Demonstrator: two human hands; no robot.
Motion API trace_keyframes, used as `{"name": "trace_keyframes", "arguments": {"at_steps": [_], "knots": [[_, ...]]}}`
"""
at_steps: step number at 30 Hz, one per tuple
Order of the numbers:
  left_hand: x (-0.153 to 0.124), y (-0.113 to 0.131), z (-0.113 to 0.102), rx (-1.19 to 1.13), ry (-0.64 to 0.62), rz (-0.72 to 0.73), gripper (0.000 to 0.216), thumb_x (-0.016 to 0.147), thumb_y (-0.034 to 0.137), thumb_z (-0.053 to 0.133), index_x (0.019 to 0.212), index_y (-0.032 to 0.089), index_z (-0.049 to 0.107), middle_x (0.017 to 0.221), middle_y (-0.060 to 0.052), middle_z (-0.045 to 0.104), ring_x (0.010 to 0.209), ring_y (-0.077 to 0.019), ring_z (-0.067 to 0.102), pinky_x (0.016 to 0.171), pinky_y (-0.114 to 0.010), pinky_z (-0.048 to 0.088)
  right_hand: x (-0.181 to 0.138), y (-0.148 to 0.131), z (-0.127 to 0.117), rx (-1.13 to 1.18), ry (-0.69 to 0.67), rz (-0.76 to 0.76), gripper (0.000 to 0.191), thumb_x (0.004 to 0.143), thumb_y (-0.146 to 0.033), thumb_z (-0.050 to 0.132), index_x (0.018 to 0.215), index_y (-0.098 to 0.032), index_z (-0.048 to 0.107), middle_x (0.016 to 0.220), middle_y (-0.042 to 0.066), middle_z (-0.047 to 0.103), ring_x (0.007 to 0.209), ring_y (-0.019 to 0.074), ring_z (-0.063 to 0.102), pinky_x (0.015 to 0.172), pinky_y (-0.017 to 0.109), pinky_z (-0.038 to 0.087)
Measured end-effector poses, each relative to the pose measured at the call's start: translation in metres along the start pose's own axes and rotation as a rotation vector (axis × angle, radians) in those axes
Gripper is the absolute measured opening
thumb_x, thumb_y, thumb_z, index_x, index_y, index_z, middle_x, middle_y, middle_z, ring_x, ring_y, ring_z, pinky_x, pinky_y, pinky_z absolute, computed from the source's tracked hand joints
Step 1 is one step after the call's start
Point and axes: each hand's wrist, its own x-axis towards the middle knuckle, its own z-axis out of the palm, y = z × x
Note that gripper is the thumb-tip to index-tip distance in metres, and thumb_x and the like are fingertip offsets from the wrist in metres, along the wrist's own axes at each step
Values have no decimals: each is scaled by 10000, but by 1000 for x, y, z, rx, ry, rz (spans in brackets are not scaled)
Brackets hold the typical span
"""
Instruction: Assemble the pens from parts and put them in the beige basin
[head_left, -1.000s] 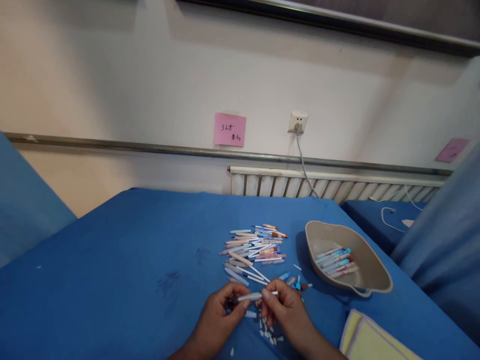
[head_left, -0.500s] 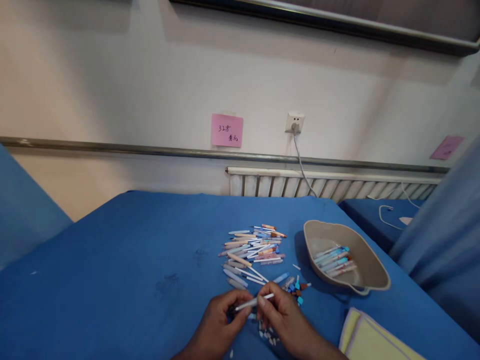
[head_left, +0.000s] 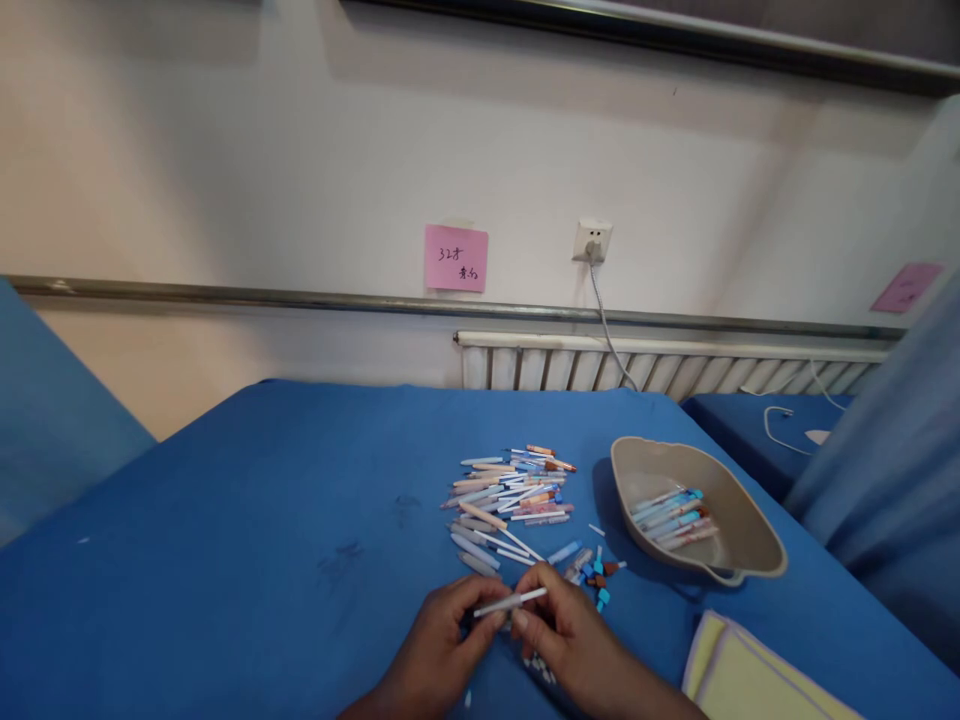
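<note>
1. Between both hands, low at the frame's bottom, a thin white pen (head_left: pixel 510 602) is pinched: left hand (head_left: pixel 442 640) grips one end, right hand (head_left: pixel 570 640) the other.
2. Beyond them lies a large unsorted pen pile (head_left: pixel 510 490) on the blue cloth (head_left: pixel 262 520).
3. Few finished pens (head_left: pixel 667 518) rest in the beige tray (head_left: pixel 742 550); most remain.
4. Loose caps (head_left: pixel 596 578) lie just beside the right hand.

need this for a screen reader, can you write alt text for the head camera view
Two bare hands, left hand and right hand, hold a thin white pen refill between their fingertips over a blue table. Beyond them lies a pile of pen parts, some small caps and a beige tray holding several pens.
</note>
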Motion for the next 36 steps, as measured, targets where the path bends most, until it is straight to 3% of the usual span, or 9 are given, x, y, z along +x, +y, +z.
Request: {"name": "trace_keyframes", "arguments": {"at_steps": [16, 25, 30, 36], "knots": [[-2, -3, 3, 51, -13, 26, 140, 849, 256, 531, 874, 194, 655, 809, -8, 672, 766, -154, 607, 706, -208, 406, 1, 7, 3, -32, 73, -24, 162, 862, -341, 532, 809, -188, 529, 646, -21, 580, 551, 113, 516, 525, 216, 379], [-2, -1, 1, -10, -25, 14, 173, 859, 310, 532, 901, 203, 661, 848, -19, 683, 809, -175, 608, 744, -223, 417, 2, 3, 2, -18, 62, -19, 118, 846, -298, 549, 814, -191, 513, 599, -54, 510, 531, 98, 463, 515, 201, 354], [3, -7, 1, -81, 17, -47, 186, 844, 341, 553, 912, 205, 660, 829, -14, 673, 780, -175, 592, 715, -223, 424, -1, -5, -6, -245, 93, -53, 65, 848, -251, 520, 811, -197, 525, 638, -43, 550, 577, 106, 498, 539, 195, 352], [6, -13, 5, -148, 76, -126, 203, 797, 361, 607, 887, 189, 665, 720, 6, 596, 692, -154, 537, 652, -220, 413, -4, -19, -46, -668, 262, -16, 130, 876, -214, 438, 799, -208, 543, 728, 0, 639, 677, 138, 581, 615, 221, 356]]}}
